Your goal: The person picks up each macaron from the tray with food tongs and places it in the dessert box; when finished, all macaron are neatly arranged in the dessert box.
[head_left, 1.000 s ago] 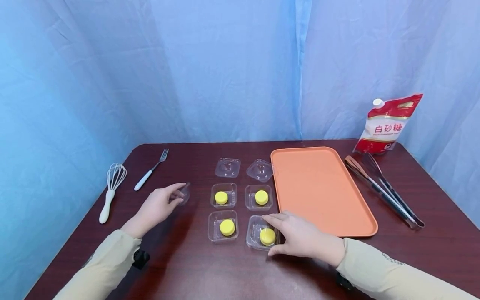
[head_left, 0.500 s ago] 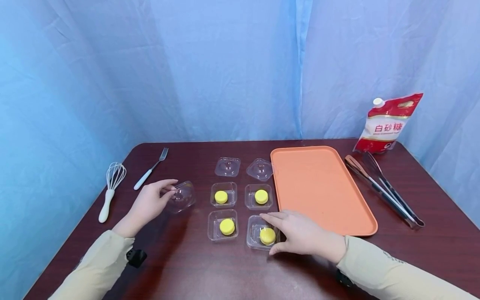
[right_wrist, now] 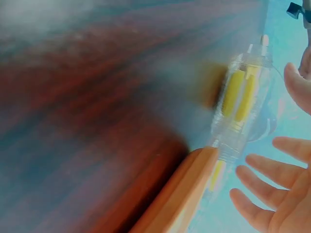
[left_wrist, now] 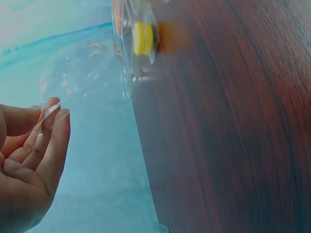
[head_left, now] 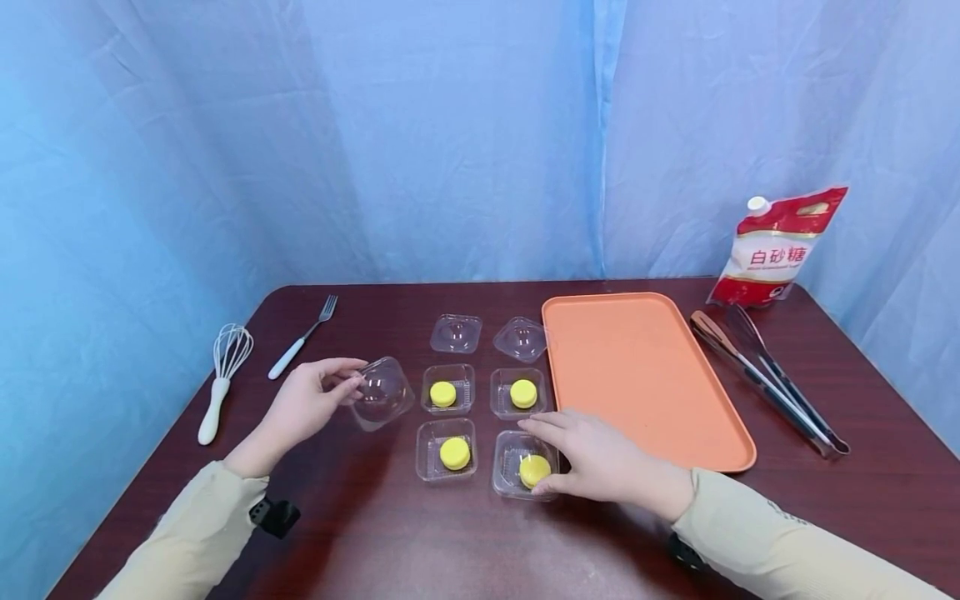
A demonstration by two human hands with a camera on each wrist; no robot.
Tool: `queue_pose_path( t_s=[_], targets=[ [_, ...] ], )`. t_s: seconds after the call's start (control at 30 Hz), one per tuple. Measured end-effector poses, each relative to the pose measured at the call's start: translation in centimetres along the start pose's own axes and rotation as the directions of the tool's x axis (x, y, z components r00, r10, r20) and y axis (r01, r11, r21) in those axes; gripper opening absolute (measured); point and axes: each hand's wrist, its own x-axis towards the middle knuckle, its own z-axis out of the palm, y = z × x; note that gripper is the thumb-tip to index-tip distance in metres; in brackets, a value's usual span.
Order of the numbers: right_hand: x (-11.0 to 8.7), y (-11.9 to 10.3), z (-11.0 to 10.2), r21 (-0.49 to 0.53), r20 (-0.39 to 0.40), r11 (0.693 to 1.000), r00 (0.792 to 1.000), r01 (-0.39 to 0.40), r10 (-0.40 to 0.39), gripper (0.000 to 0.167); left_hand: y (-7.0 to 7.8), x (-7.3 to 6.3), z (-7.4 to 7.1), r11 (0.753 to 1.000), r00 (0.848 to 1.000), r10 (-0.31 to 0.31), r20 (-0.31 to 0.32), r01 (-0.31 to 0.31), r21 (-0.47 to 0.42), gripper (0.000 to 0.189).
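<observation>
The left hand (head_left: 303, 407) pinches a clear domed lid (head_left: 385, 396) at its left edge between thumb and fingers. The lid is tilted, appears raised off the bench (head_left: 450, 546), and is just left of the far-left container (head_left: 467, 385). The right hand (head_left: 603, 462) is spread wide about the right side of the near-right container (head_left: 506, 479), which appears lidded over its yellow piece (head_left: 534, 472); contact cannot be confirmed. Two loose lids, left (head_left: 456, 335) and right (head_left: 521, 340), lie beyond the far row; the right one meets the orange tray (head_left: 637, 375).

Assessment of the held lid: likely very light, thin, springy and somewhat slippery; the dome would probably dent or crack under a hard squeeze. Recommended hold: the flat rim, lightly, preferably at opposite edges, since a one-sided pinch may let it swing.
</observation>
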Motion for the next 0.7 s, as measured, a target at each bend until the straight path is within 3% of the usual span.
queue_pose_path(
  t_s=[0.23,0.7],
  targets=[
    [0.9,-0.2,-0.5,0.001,-0.14,0.999,0.989,0.053,-0.052,0.066,0.8,0.0,0.3,0.995,0.999,0.001,0.05,0.004,-0.099,0.028],
    [3.1,-1.4,-1.4,-0.018,-0.232,0.999,0.971,0.049,-0.051,0.073,2.4,0.3,2.1,0.965,0.99,-0.005,0.138,0.041,-0.26,0.024]
  ],
)
